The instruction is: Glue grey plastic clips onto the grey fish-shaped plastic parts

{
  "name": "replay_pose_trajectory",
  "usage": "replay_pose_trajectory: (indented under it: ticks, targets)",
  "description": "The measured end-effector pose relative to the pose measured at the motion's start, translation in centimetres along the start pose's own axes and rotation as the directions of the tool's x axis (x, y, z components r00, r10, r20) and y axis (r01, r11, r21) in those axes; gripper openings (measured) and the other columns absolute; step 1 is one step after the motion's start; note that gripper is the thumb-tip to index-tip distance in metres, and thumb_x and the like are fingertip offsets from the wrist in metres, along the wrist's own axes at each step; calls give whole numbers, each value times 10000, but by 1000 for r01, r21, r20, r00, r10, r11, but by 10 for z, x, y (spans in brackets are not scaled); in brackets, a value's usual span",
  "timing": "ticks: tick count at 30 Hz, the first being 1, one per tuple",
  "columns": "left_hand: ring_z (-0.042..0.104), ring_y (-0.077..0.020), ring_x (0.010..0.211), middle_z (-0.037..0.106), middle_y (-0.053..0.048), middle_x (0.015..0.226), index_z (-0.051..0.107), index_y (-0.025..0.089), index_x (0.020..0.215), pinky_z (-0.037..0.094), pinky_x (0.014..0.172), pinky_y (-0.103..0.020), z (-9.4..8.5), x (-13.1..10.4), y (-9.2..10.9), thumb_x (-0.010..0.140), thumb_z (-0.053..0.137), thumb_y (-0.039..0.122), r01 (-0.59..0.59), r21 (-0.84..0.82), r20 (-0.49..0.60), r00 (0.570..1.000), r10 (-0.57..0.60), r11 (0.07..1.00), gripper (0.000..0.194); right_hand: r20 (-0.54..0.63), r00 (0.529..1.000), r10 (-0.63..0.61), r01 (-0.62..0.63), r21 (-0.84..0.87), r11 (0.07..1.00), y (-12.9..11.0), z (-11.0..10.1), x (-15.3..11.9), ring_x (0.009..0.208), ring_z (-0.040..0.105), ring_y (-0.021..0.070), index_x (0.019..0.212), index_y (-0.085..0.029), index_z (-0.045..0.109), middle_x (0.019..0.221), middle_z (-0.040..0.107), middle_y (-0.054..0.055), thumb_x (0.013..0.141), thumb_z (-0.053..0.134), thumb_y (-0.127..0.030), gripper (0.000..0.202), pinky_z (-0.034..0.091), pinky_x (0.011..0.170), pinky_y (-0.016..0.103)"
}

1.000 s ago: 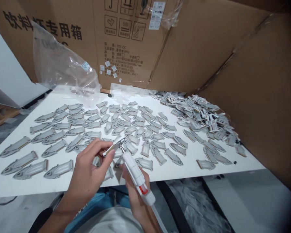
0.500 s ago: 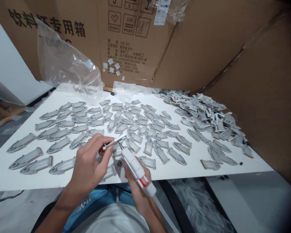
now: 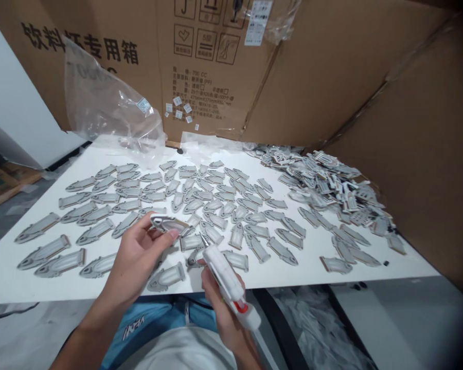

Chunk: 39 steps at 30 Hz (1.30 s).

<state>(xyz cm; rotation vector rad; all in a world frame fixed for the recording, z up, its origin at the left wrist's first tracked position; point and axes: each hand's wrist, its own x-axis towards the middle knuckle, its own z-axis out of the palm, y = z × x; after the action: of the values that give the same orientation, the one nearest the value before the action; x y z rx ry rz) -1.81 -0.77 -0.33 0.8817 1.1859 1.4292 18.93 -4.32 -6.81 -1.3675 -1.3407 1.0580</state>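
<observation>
My left hand [image 3: 137,257] pinches a grey, pointed flat piece [image 3: 170,224] between thumb and fingers, tilted above the table with its printed-looking face up. My right hand [image 3: 219,295] is wrapped round a white pen-like tool [image 3: 224,272]. This tool has a thin metal tip, a red part near its rear and a white cord trailing down. Its tip points up and left, apart from the held piece. Below my hands, similar grey pieces [image 3: 166,277] lie on the white table [image 3: 208,281]. My right hand's fingers are partly hidden behind the tool.
Rows of grey pieces [image 3: 64,263] cover the left and middle of the table. A heap of them [image 3: 332,180] rises at the back right. Cardboard [image 3: 312,77] walls stand behind and to the right. A clear plastic bag [image 3: 108,103] hangs at the back left.
The left hand has turned the held piece from edge-on to face-up and shifted slightly left. The tool has drawn back down and right, its tip moving away from the piece.
</observation>
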Motion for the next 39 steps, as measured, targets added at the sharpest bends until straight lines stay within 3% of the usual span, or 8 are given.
replay_pose_trajectory:
  ticks: [3,8,13,17,20,25,33,39]
  targets:
    - [705,-181,917,756,-36,959,746,185,1082,554,838,-246,1,-1,2,935,903,472,-11,66,14,1000,10,998,359,37,999,4,-4,-9,1000,-15,0,1,723,595,161,873,-219,738,794,651,46,968,743,-622,413,502,669,281]
    - [729,-180,910,762,-27,927,691,194,1057,565,788,-220,3,-1,3,887,942,459,-29,55,-11,999,30,998,402,8,999,49,-49,34,998,-27,3,3,680,560,158,923,-227,773,771,645,42,953,759,-608,382,490,635,297]
    - [796,-191,883,810,-44,1053,736,217,1224,624,796,-246,6,-2,0,894,939,482,-1,89,-23,1000,3,996,469,80,997,-10,10,-3,1000,-21,0,6,662,568,153,943,-232,770,772,664,43,988,729,-591,364,513,642,301]
    - [797,-202,933,827,-65,1162,811,216,1158,628,771,-244,6,-3,-2,936,888,501,-6,201,-6,1000,7,980,369,35,999,-7,7,-6,1000,-18,1,4,660,584,154,934,-236,773,750,665,35,981,744,-603,371,506,625,289]
    - [787,-206,1043,837,-51,1136,820,223,1076,627,850,-231,5,-2,-6,928,894,456,-50,237,-44,997,62,970,286,-17,998,-58,57,-28,998,-19,2,3,663,609,167,909,-232,777,744,679,52,987,742,-604,382,517,612,293]
    - [791,-201,1054,850,-47,1100,812,228,1050,633,913,-245,6,-1,-13,915,916,458,-60,212,-61,995,75,975,287,101,973,-207,217,-94,972,-17,-3,7,711,670,172,952,-242,811,843,740,65,1059,656,-514,330,549,649,284]
    - [793,-205,1001,841,-51,1067,803,219,1054,654,848,-265,8,-3,-14,937,909,442,-100,186,-50,993,111,977,274,193,969,-155,174,-85,981,-9,0,10,736,642,182,896,-250,737,848,731,46,1088,622,-477,318,483,684,306]
    - [792,-187,994,837,-41,1052,800,218,1063,647,861,-246,9,-5,-13,939,911,440,-99,172,-62,992,111,980,278,157,977,-144,165,-131,978,-4,7,12,665,550,160,771,-214,613,735,609,17,1070,633,-546,447,419,636,291]
